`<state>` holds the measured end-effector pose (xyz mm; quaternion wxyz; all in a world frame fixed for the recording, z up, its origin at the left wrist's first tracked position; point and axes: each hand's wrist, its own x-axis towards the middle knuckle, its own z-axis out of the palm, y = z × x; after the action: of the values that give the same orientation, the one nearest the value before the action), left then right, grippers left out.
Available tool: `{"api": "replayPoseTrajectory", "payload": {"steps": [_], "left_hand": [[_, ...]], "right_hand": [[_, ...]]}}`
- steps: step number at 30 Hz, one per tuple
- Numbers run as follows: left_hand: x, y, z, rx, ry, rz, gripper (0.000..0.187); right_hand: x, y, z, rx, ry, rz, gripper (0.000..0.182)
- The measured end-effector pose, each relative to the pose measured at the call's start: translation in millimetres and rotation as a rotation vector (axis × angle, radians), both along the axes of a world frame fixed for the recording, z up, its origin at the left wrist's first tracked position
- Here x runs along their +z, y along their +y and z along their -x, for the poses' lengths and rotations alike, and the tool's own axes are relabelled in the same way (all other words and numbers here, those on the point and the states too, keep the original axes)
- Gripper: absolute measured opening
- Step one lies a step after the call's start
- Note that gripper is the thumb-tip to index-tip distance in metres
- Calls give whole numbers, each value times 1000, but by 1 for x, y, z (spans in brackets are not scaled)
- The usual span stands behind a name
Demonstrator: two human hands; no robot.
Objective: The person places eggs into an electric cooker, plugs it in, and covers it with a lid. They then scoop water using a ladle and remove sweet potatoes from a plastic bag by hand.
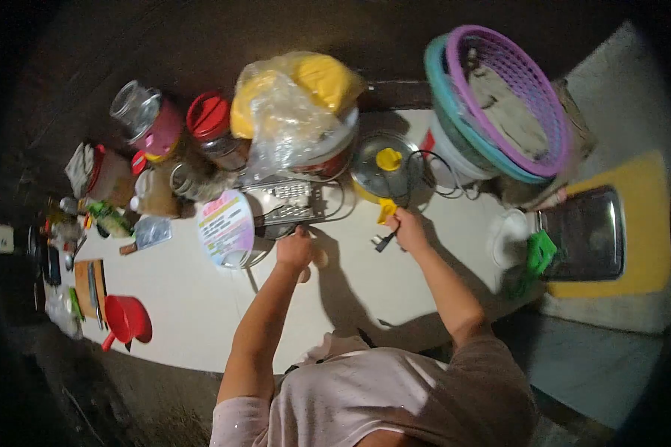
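Both arms reach over the bench [201,298]: right hand [408,229] pinches the cord [384,240] below the pot [384,170]; left hand [297,249], closed, touches the rack [294,203]. Better to grip the plug, not the wire.

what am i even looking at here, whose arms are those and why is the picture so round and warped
This is one picture from a camera worn on a person's head, looking down at their own two bare arms; the wide lens bends the edges. There is no machine. The person stands at a pale counter.

The left hand rests closed near a round printed fan and a wire rack; what it grips is hidden. The right hand holds a black cord by a small yellow-knobbed pot.

Around them: jars, one with a red lid, a yellow bag, stacked baskets, a red scoop and a steel tray on the right.
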<state>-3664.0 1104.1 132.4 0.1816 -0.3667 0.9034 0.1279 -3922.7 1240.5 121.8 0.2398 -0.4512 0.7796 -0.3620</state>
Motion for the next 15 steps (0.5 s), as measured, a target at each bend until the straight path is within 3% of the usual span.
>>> {"api": "replayPoseTrajectory", "payload": {"steps": [6,12,15], "left_hand": [[2,5,-5,-9,133,139,24],[23,18,-6,23,232,100,25],[51,32,5,79,181,8,29]], "right_hand": [[3,15,-21,-5,16,-32,19],[11,34,-43,38,135,73,22],[33,49,-46,-105,241,46,23]]}}
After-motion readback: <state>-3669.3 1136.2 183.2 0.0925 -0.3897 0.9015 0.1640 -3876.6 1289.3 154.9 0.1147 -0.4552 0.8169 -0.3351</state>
